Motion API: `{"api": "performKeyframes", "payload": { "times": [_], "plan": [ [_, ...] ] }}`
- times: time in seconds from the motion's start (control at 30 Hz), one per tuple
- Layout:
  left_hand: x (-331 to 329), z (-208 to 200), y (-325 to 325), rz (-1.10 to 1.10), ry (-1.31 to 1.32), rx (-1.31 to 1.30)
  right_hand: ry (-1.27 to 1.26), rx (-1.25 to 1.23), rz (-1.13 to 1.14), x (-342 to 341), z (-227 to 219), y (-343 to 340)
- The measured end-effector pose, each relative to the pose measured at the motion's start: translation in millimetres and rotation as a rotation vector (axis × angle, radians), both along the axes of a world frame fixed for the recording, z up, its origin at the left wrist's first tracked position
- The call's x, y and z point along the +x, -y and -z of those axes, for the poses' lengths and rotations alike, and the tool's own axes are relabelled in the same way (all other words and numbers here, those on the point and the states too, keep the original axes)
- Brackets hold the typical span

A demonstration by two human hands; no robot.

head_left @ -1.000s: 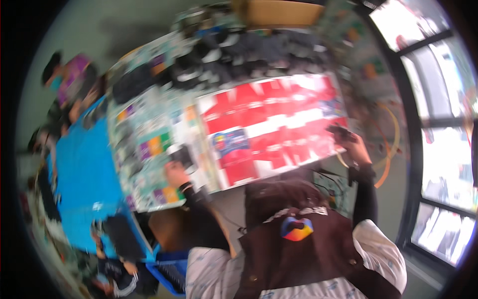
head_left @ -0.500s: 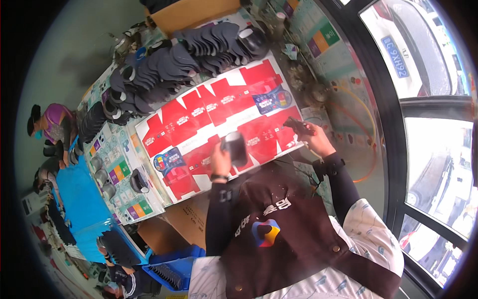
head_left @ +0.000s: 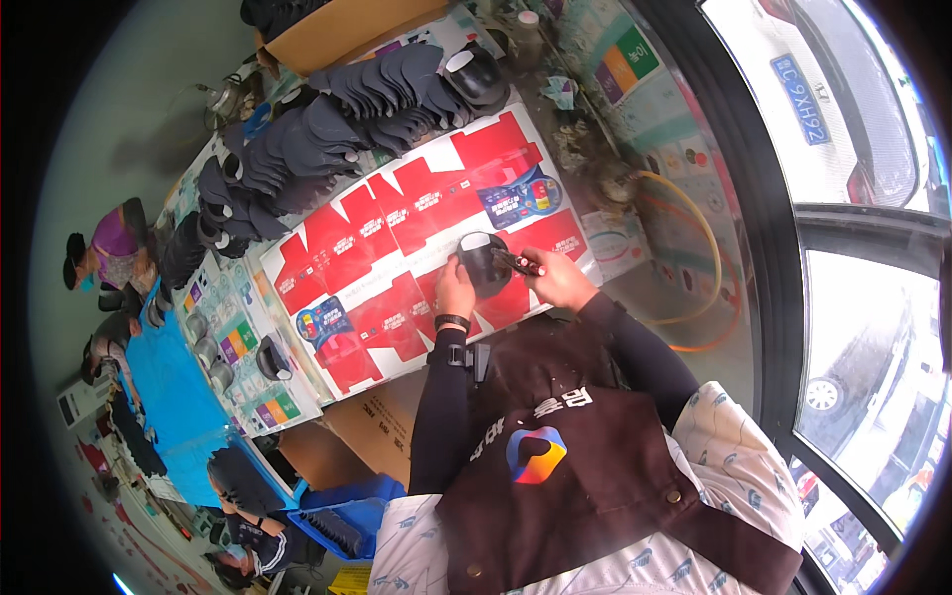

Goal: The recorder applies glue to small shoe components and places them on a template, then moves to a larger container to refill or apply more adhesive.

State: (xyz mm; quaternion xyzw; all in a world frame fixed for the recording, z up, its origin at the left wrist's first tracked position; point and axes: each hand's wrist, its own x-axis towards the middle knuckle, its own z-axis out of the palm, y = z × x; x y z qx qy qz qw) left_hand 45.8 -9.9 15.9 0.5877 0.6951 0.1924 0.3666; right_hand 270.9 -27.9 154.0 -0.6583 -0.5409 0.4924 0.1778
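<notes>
My left hand [head_left: 455, 290] is closed on a black curved, cup-like piece [head_left: 484, 269] with a white patch along its upper edge. It holds the piece up over the red and white printed sheet [head_left: 347, 266] on the table. In my right hand [head_left: 561, 283] is a black hand tool with red parts [head_left: 520, 263]; the fingers are wrapped round its handle. The tool's narrow end reaches the right side of the piece, though its exact kind cannot be made out.
Rows of stacked dark curved pieces [head_left: 307, 134] line the table's far side, below a cardboard box [head_left: 347, 35]. A blue bin [head_left: 342, 514] stands at lower left. Other people [head_left: 117, 243] work by a blue-covered table [head_left: 178, 382]. A yellow hose [head_left: 706, 223] hangs at right.
My right hand has swung left with the tool, bringing it against the piece. My left hand has moved slightly up and right, and the piece now shows more of its face.
</notes>
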Motion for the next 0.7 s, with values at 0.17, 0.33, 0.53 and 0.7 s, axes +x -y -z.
{"api": "performKeyframes", "payload": {
  "times": [0.17,0.33,0.53,0.7],
  "plan": [
    [-10,7,2,-0.021,0.052,-0.100,0.014,-0.064,-0.006,-4,-10,-9],
    [-10,8,0,-0.035,0.104,-0.113,0.050,0.099,-0.012,-10,-2,-15],
    [-15,10,-2,-0.023,0.121,-0.115,0.079,0.008,-0.021,-8,-10,-13],
    [-11,5,-5,0.000,0.075,-0.079,0.091,0.006,-0.025,-9,-5,-17]
  ]
}}
